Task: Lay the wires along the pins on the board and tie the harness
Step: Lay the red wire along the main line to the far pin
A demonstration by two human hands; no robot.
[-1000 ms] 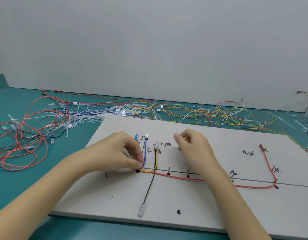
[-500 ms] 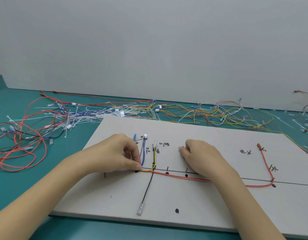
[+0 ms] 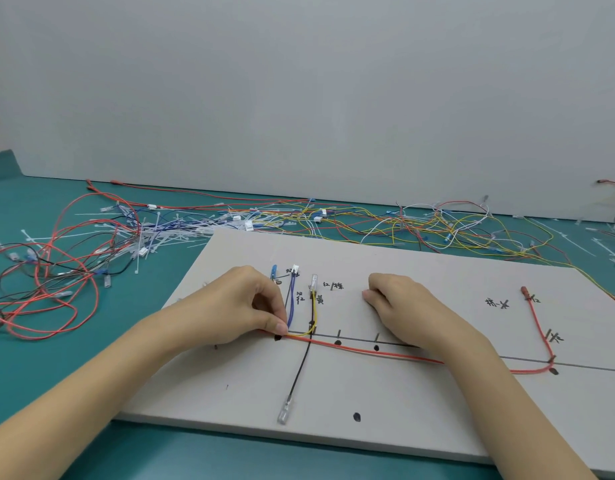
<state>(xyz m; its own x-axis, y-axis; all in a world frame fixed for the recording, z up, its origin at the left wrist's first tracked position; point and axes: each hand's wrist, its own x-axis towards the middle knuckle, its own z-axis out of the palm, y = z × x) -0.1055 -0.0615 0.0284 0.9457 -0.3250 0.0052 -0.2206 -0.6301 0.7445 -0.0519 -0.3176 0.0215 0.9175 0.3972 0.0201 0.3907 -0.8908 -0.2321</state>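
— Head view: left hand (image 3: 243, 306) pinching the wire ends at a pin on the grey board (image 3: 420, 427), thumb and forefinger closed on the joint where the blue wire (image 3: 291, 299), yellow wire (image 3: 315, 315) and red wire (image 3: 368, 351) meet. Right hand (image 3: 408, 311) curled, fingertips down on the board, nothing seen in its grip; wrist lying over the red wire.

— Step in hand?

— Routing, by the look of it; no tie seen on the bundle yet. Red wire laid along the drawn line, turning up at the far right pin (image 3: 552, 360). Black wire (image 3: 300, 368) crossing downward to a clear terminal (image 3: 284, 412) near the front edge.

— Next move?

— Likely seating more wires from the tabletop (image 3: 56, 393), then a cable tie from the white heap (image 3: 153, 233) behind the board; calls for keeping the pinched junction tight meanwhile.

— Count?

— Four wires on the board: one red, one blue looped pair, one yellow, one black. Two hands. One board. Loose wires (image 3: 437, 230) and ties beyond: too tangled to count.
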